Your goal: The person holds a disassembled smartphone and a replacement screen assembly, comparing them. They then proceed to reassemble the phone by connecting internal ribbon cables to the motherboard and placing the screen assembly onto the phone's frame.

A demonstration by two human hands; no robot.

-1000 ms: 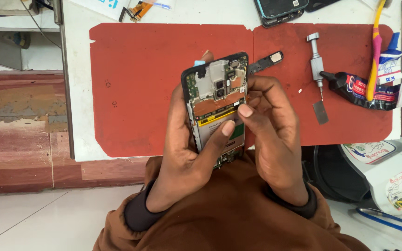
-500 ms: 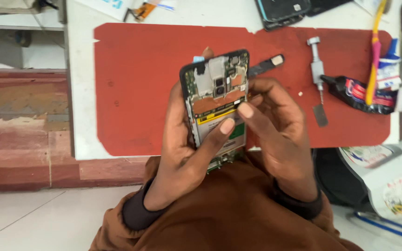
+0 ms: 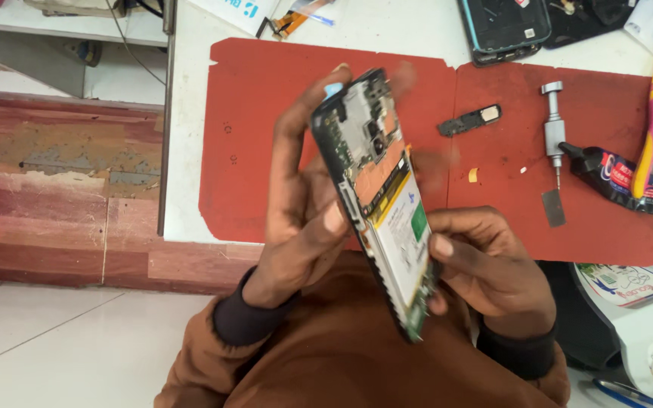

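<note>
An opened smartphone (image 3: 378,198) with its back cover off sits mid-frame, tilted on edge so its circuit board and battery face right, probably for a side-on look. The left hand (image 3: 304,204) wraps its upper half from behind; the right hand (image 3: 485,264) pinches the lower end. Behind them a red work mat (image 3: 266,136) covers a white table (image 3: 190,151), with a metal screwdriver (image 3: 552,132), a black glue tube (image 3: 617,181) and a small loose part (image 3: 470,120) at right. Tiled floor shows at lower left.

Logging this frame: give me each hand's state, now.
Left hand: closed around the opened phone, gripping its upper half.
Right hand: closed on the phone's lower end, thumb on its edge.
</note>
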